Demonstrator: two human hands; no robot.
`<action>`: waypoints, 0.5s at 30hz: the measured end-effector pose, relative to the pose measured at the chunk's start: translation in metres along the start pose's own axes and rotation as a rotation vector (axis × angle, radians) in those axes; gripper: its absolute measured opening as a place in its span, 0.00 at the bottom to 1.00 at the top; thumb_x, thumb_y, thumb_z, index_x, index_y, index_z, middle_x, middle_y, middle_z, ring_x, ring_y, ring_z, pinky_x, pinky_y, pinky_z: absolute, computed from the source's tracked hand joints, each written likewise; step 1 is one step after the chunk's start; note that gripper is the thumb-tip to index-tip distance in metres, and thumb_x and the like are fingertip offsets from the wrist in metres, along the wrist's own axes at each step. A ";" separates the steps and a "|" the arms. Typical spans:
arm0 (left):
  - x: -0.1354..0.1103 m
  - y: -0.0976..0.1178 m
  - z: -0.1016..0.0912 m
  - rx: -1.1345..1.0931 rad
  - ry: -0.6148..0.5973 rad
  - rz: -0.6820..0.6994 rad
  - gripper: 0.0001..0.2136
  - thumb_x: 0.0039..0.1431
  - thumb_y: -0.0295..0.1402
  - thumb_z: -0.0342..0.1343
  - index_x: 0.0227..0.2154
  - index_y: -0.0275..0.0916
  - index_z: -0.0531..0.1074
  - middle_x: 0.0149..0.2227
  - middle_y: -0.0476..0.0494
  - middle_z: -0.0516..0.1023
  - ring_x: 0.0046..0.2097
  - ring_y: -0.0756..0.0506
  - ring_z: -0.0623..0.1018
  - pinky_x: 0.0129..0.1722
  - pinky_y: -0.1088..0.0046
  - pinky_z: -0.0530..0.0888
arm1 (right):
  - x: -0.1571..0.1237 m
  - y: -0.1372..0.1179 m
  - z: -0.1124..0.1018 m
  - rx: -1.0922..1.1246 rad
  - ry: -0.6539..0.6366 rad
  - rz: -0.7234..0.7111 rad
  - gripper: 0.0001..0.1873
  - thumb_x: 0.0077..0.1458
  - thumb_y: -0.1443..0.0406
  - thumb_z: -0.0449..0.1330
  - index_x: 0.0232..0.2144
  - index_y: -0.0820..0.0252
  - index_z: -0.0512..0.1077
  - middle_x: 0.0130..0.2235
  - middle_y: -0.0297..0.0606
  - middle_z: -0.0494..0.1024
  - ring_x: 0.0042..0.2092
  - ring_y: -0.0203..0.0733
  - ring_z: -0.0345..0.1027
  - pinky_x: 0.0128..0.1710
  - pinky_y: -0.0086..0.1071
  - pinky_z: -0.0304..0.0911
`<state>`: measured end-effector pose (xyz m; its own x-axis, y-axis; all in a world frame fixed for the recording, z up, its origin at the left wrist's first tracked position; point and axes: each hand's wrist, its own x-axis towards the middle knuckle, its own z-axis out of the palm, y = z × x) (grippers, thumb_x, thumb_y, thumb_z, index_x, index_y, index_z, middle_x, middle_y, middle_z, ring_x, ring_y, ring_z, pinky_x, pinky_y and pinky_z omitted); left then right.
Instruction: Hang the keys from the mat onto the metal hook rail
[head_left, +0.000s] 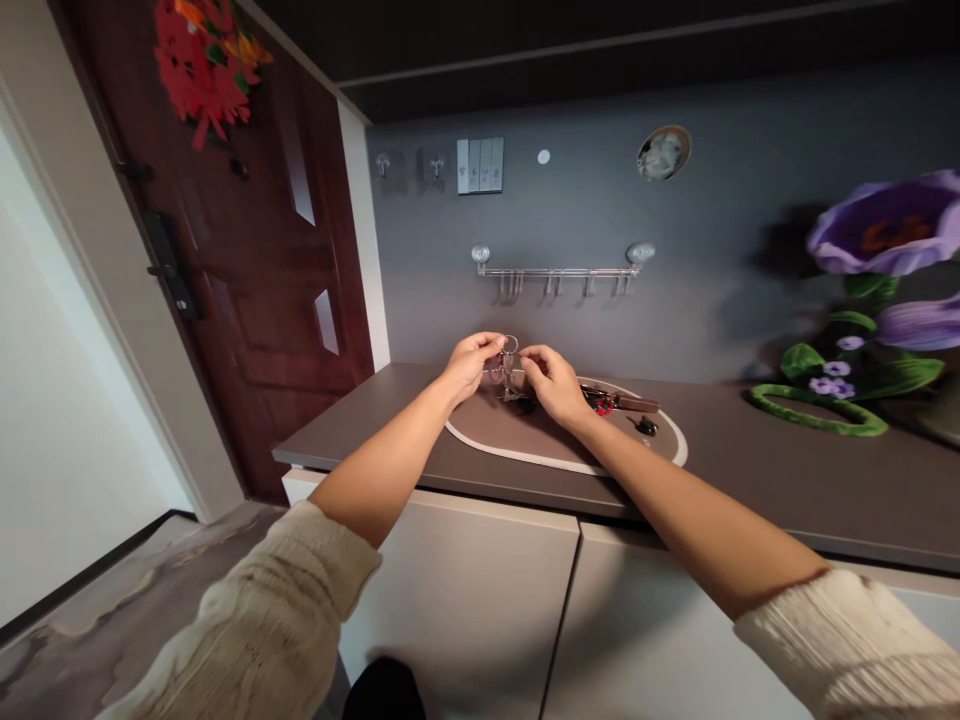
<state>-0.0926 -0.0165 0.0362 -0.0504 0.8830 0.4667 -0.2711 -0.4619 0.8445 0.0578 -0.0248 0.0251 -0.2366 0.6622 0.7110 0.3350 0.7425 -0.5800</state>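
Note:
Between thumb and fingers my left hand (pixel 474 362) pinches a metal key ring (pixel 511 345), with keys (pixel 508 372) hanging below it. Close to the ring's right side is my right hand (pixel 551 380), its thumb and fingers drawn together; whatever they grip is too small to make out. Both hands are above an oval mat (pixel 517 462) with a pale rim. On the mat, partly behind my right hand, lies a pile of dark items with a brown strap (pixel 637 404) and a red piece (pixel 604 407). A small black key-like item (pixel 645 427) rests nearer the mat's right edge.
A rail with several hooks (pixel 559 272) is fixed to the grey wall behind. Purple artificial flowers (pixel 874 235) with a green looped base (pixel 817 425) stand at the right of the counter (pixel 720 480). White cabinet doors (pixel 465 580) are below, and a dark red door (pixel 255 280) is at left.

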 end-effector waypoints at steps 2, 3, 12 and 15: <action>-0.001 0.000 0.002 -0.057 0.002 -0.035 0.11 0.41 0.34 0.62 0.27 0.34 0.69 0.24 0.52 0.70 0.26 0.55 0.68 0.28 0.78 0.66 | -0.001 -0.003 0.000 0.020 0.002 -0.023 0.11 0.53 0.59 0.50 0.33 0.58 0.67 0.35 0.38 0.72 0.38 0.39 0.63 0.38 0.32 0.59; -0.001 0.000 0.003 -0.079 0.001 -0.056 0.11 0.41 0.34 0.62 0.27 0.34 0.69 0.23 0.52 0.70 0.25 0.55 0.67 0.27 0.78 0.66 | -0.001 -0.004 0.000 0.022 0.004 -0.033 0.11 0.53 0.58 0.50 0.33 0.58 0.67 0.35 0.38 0.71 0.37 0.39 0.63 0.38 0.32 0.59; -0.003 -0.006 0.011 -0.228 0.003 -0.105 0.11 0.40 0.29 0.63 0.27 0.34 0.67 0.24 0.51 0.71 0.26 0.54 0.71 0.30 0.76 0.69 | 0.003 0.001 0.003 0.051 0.059 -0.023 0.12 0.51 0.56 0.53 0.30 0.59 0.67 0.31 0.38 0.72 0.34 0.39 0.63 0.35 0.31 0.59; -0.003 -0.008 0.013 -0.245 -0.018 -0.111 0.12 0.40 0.29 0.64 0.27 0.33 0.67 0.25 0.51 0.71 0.27 0.54 0.71 0.32 0.76 0.69 | 0.006 0.007 0.004 0.056 0.081 -0.020 0.13 0.50 0.56 0.53 0.28 0.60 0.67 0.29 0.37 0.71 0.33 0.38 0.63 0.34 0.31 0.59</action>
<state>-0.0780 -0.0166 0.0311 0.0087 0.9244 0.3813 -0.4992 -0.3264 0.8027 0.0550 -0.0155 0.0239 -0.1670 0.6385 0.7513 0.2788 0.7615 -0.5852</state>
